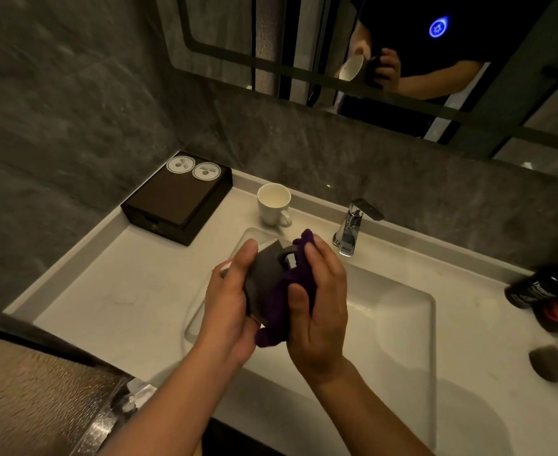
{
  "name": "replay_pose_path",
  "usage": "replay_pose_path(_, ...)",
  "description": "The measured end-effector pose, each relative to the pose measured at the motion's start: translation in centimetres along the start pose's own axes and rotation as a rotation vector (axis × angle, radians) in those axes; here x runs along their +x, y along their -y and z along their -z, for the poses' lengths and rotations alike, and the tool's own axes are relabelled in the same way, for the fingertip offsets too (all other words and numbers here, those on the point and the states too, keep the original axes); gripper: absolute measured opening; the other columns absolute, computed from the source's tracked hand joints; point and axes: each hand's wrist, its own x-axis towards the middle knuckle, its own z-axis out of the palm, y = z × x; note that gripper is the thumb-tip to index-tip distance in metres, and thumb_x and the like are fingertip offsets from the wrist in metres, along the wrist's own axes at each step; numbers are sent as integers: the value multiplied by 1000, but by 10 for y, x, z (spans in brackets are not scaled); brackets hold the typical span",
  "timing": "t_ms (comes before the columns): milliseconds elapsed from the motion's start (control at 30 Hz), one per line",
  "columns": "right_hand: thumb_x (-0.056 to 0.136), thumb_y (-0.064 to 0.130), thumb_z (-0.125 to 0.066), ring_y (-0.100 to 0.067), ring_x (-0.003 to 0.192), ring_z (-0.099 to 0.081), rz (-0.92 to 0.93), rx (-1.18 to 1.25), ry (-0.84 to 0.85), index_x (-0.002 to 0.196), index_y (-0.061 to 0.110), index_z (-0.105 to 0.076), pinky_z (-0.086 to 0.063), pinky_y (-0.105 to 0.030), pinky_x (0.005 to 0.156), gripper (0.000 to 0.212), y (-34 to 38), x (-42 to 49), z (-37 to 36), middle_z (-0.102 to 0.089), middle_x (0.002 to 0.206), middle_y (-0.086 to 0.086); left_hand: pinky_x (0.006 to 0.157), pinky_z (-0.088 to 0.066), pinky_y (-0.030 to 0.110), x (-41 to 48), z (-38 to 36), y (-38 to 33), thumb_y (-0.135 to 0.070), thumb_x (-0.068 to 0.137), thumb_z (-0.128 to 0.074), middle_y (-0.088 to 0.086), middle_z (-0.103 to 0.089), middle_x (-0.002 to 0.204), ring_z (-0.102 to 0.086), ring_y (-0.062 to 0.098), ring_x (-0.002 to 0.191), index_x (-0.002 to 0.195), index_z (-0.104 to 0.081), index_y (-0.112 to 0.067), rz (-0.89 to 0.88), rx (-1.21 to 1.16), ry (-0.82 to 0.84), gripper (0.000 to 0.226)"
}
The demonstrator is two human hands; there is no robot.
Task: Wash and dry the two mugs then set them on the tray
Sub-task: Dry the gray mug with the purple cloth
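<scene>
Head view. White stone tabletop [106,307] with a sunken rectangular white sink basin [389,311]. A dark brown rectangular box-like tray [179,199] stands at its back-left corner, with no mug on it yet. Over the basin, probably so drips fall in, the left hand [228,301] curls round a dark grey ceramic mug [264,278], tipped on its side with its handle uppermost. The right hand [320,301], fingers wrapped about a crumpled purple cloth [281,301], presses it against the mug's wall, apparently drying it. A white ceramic mug [272,205] stands upright behind the basin, near the chrome tap [350,228].
</scene>
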Motion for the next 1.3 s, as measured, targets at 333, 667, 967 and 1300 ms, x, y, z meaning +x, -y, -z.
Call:
replay_pose_path(333, 110, 18, -37, 16, 108, -61, -620, 611, 233, 135, 28, -55, -46, -2, 81, 33, 19, 17, 18, -69, 114, 30, 88, -61, 47, 5, 5, -2, -48, 75, -73, 19, -71, 115, -66, 33, 109, 120, -71, -15, 22, -138, 85, 56)
replay_pose_path(667, 88, 64, -51, -39, 110, -65, -1245, 875, 98, 117, 26, -65, -56, -56, 94, 51, 15, 32, 11, -69, 118, -14, 75, -62, 30, 11, 5, 3, -67, 36, -95, 7, -68, 117, -70, 27, 108, 122, -61, -20, -371, 127, 120, 104)
replay_pose_path(967, 88, 61, -60, -30, 111, -66, -1017, 744, -174, 111, 33, -71, -59, -51, 91, 38, -1, 17, 4, -73, 113, -1, 99, -52, 26, 11, -5, -20, -58, 94, -48, -19, -62, 123, -59, 11, 126, 142, -55, -34, -340, 699, 192, 54)
replay_pose_path(1300, 102, 49, -42, -22, 129, -56, 129, -121, 72, 138, 14, -46, -46, -48, 102, 49, -31, 10, 13, -59, 140, -8, 67, -61, 24, -1, -22, -19, -48, 67, -77, -7, -79, 90, -77, 10, 87, 106, -61, -28, -214, 619, 223, 46)
